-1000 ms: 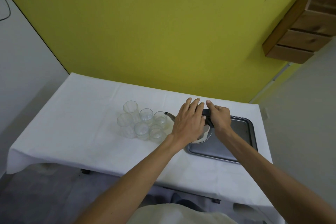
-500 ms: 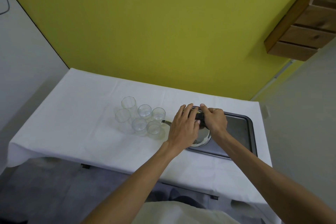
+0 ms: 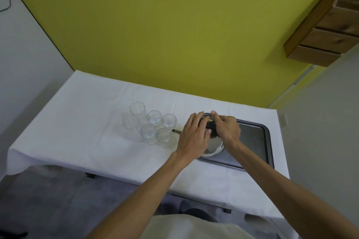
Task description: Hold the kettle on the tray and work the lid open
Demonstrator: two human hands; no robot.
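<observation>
My right hand (image 3: 226,129) grips the black handle (image 3: 210,125) of the shiny steel kettle (image 3: 213,146) on the dark metal tray (image 3: 252,141); my left hand (image 3: 194,136) rests flat-fingered on top, spout (image 3: 175,131) pointing left toward six clear glasses (image 3: 151,124).

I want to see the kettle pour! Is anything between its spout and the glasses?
Nothing visible stands between them. The kettle sits on the tray, the left hand lying over it and the right hand gripping its black handle. The spout points at the glasses, its tip right beside the nearest one.
</observation>
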